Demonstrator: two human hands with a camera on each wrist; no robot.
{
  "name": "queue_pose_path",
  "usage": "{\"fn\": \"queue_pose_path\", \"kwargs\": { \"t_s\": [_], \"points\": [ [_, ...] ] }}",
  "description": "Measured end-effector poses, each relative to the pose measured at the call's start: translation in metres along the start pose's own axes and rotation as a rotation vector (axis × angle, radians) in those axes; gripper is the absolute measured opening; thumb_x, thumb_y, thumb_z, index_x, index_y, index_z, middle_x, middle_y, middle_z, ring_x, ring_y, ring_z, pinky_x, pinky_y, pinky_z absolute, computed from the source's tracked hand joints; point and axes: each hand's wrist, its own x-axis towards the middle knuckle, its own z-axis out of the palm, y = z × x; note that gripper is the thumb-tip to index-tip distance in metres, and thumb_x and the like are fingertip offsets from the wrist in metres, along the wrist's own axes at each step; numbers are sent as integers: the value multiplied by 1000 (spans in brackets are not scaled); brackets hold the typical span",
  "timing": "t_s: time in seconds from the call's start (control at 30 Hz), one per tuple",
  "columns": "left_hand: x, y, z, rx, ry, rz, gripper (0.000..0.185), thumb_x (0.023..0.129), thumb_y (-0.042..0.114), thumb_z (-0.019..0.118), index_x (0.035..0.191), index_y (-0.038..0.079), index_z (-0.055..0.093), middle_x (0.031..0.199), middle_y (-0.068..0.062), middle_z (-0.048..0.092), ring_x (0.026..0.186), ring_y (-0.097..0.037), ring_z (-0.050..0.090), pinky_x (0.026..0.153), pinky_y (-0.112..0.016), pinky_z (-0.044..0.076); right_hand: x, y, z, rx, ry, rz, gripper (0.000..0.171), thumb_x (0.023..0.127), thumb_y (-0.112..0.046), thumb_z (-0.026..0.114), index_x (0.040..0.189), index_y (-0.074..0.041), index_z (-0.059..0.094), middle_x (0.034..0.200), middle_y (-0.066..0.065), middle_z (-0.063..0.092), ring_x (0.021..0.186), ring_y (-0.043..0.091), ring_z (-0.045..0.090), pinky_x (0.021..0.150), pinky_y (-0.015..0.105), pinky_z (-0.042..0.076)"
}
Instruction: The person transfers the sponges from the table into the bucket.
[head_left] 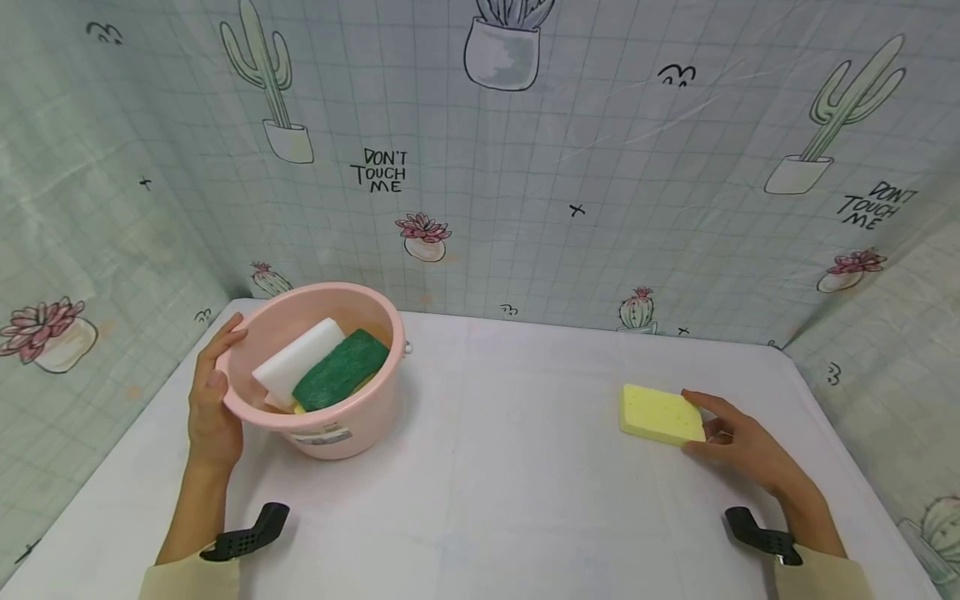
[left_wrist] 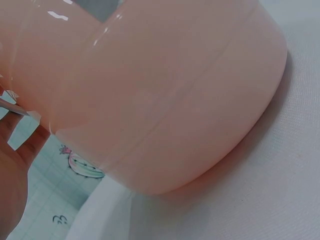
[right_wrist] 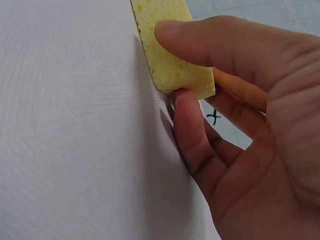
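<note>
A pink bucket (head_left: 375,421) stands at the left of the white table, with a white block (head_left: 300,358) and a green scouring pad (head_left: 341,369) inside it. My left hand (head_left: 213,412) holds the bucket's left side at the rim; in the left wrist view the bucket wall (left_wrist: 165,90) fills most of the picture and only part of the hand (left_wrist: 12,175) shows. On the right, my right hand (head_left: 753,454) pinches the near right end of a yellow sponge (head_left: 654,412). The right wrist view has the thumb and fingers on the sponge (right_wrist: 165,60), close to the tabletop.
White cloth covers the table (head_left: 510,467), which stretches between bucket and sponge. Behind and at both sides hangs a curtain (head_left: 510,167) printed with cacti. Black wrist straps (head_left: 247,533) sit at the cuffs of both sleeves.
</note>
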Motion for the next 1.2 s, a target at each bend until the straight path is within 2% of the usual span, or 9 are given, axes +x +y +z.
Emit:
{"fn": "queue_pose_path", "kwargs": {
  "t_s": [0.1, 0.17, 0.43, 0.6, 0.8, 0.97, 1.2],
  "points": [
    [0, 1, 0, 6, 1, -2, 52, 92, 33, 50, 136, 6, 49, 152, -8, 28, 135, -27, 26, 94, -18, 42, 1, 0, 2, -6, 9, -25, 83, 80, -35, 77, 148, -14, 35, 135, 16, 43, 96, 27, 51, 74, 36, 47],
    [1, 1, 0, 8, 1, 0, 52, 92, 32, 50, 136, 5, 49, 152, -7, 29, 135, -27, 26, 93, -18, 42, 1, -1, 3, -7, 21, -16, 83, 79, -35, 78, 147, -14, 37, 136, 18, 43, 97, 29, 52, 75, 36, 48],
    [2, 0, 2, 12, -1, 0, 52, 92, 32, 50, 136, 5, 49, 152, -6, 29, 135, -27, 27, 92, -17, 43, 0, -8, 3, 42, 39, 80, 79, 77, -30, 80, 144, -13, 41, 121, 20, 51, 90, 28, 56, 67, 33, 46],
    [2, -1, 1, 45, 4, 0, 53, 92, 33, 49, 136, 4, 48, 152, -6, 30, 136, -26, 28, 92, -17, 43, 0, -14, 1, 86, 33, 89, 75, 79, -27, 78, 143, -13, 42, 115, 18, 52, 88, 25, 55, 64, 30, 46],
    [0, -3, 0, 53, 11, -12, 53, 92, 33, 49, 136, 4, 48, 152, -5, 30, 136, -26, 28, 92, -17, 43, 2, -22, 1, 110, 22, 65, 73, 78, -26, 79, 141, -12, 44, 106, 16, 56, 83, 22, 57, 62, 29, 46],
    [0, -3, -1, 57, 17, -15, 53, 92, 34, 50, 136, 5, 48, 152, -4, 31, 135, -26, 28, 91, -17, 44, 6, -31, -3, 101, 18, 3, 70, 77, -24, 80, 138, -10, 47, 94, 13, 57, 80, 20, 56, 62, 27, 43],
    [-1, -2, -3, 49, 20, -20, 53, 92, 34, 50, 137, 5, 48, 152, -3, 31, 135, -26, 28, 91, -17, 44, 14, -48, -4, 130, 25, -60, 67, 78, -21, 79, 136, -10, 50, 101, 15, 57, 81, 20, 57, 62, 26, 46]
  ]
}}
